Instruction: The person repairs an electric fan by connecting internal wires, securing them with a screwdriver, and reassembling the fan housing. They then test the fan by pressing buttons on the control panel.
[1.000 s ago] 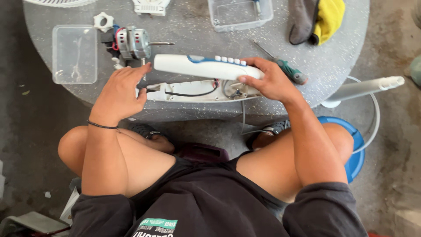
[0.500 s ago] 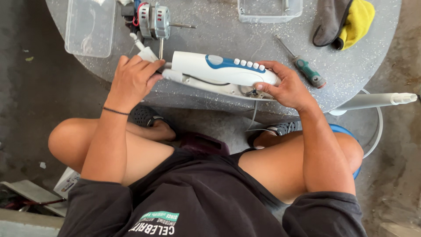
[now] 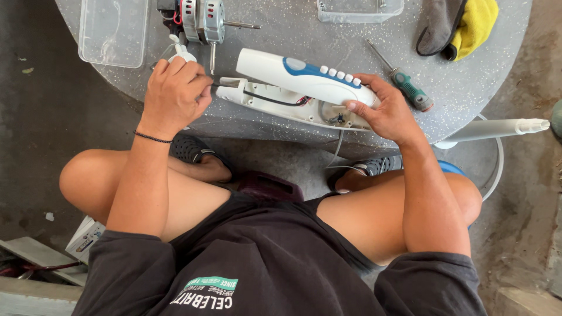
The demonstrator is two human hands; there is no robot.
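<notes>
On the round grey table point(image 3: 304, 47) lies a long white plastic housing. Its upper half point(image 3: 304, 78), white with a blue panel and a row of buttons, is tilted up off the lower half point(image 3: 275, 102), where black and red wires show. My right hand point(image 3: 383, 111) grips the upper half at its right end. My left hand point(image 3: 174, 93) is closed at the housing's left end, pinching a thin black wire beside a small white part point(image 3: 178, 51).
An electric motor point(image 3: 199, 17) with a bare shaft stands at the back left, next to a clear plastic box point(image 3: 114, 32). A second clear box point(image 3: 360, 9), a green-handled screwdriver point(image 3: 404, 85) and grey and yellow gloves point(image 3: 456, 26) lie at the back right. A white tube point(image 3: 497, 129) sticks out at the right.
The view has dropped lower and closer. The upper half has been lifted and opened away from the lower half. My left hand has moved from the housing's side to the wire at its left end.
</notes>
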